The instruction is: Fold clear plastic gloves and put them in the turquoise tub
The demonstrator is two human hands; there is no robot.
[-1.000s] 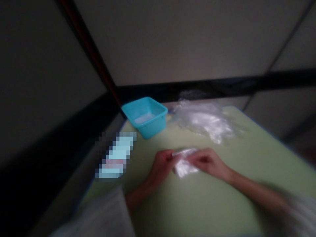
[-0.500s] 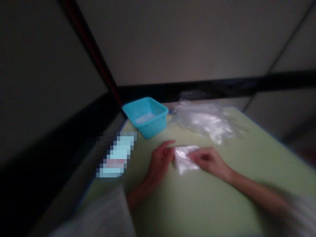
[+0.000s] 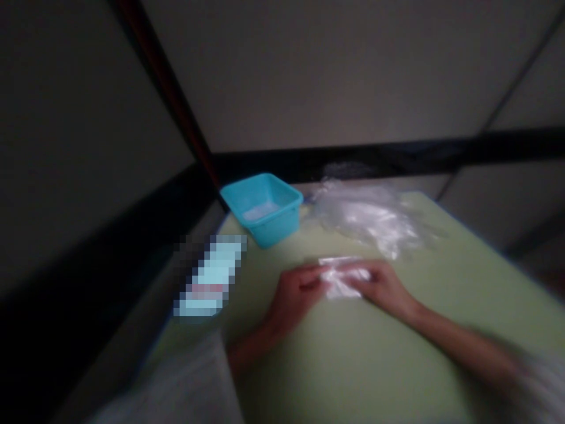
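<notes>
A small, shiny clear plastic bag (image 3: pixel 342 288) is between my two hands, just above or on the pale green table (image 3: pixel 335 365). My left hand (image 3: pixel 300 288) pinches its left side, fingers closed and pointing right. On the other side, my right hand (image 3: pixel 382 282) has its thumb and fingers closed on the bag's right part. The fingertips of both hands nearly meet over the middle of the bag. Blur hides whether anything is inside it.
A turquoise plastic basket (image 3: pixel 276 229) with something whitish at its bottom stands at the far left corner. Right of it lies a heap of clear plastic bags (image 3: pixel 375 215). A pixelated light-blue item (image 3: pixel 212 277) rests by the left edge. Wall panels (image 3: pixel 353 76) rise behind the table.
My left hand has moved right and closed onto the bag's left side. The bag now looks more covered by fingers and sits slightly farther right. My right hand has hardly moved.
</notes>
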